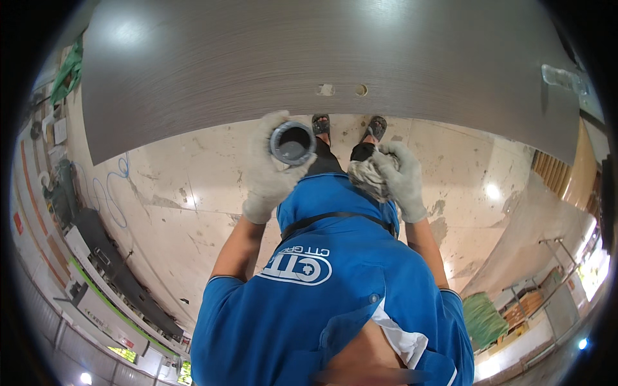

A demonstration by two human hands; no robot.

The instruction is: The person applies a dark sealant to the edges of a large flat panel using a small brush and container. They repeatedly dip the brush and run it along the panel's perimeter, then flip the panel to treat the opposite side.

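Observation:
My left hand [265,174], in a pale work glove, is wrapped round a small round pot [293,143] with a grey rim and a dark inside. What the pot holds is too dark to make out. My right hand [402,177], gloved alike, grips a crumpled, stained rag [368,178] in front of my waist. Beyond both hands stretches a large grey-brown wood-grain panel [257,71]. Near its close edge are a round hole [362,90] and a small pale patch [326,90]. Neither hand touches the panel.
A clear plastic bottle [561,78] lies at the panel's right end. On the left, a blue hose [116,193] coils across the worn floor [187,174], beside a long dark machine [116,264]. Stacked boards [553,168] and a metal-framed cart [547,289] stand on the right.

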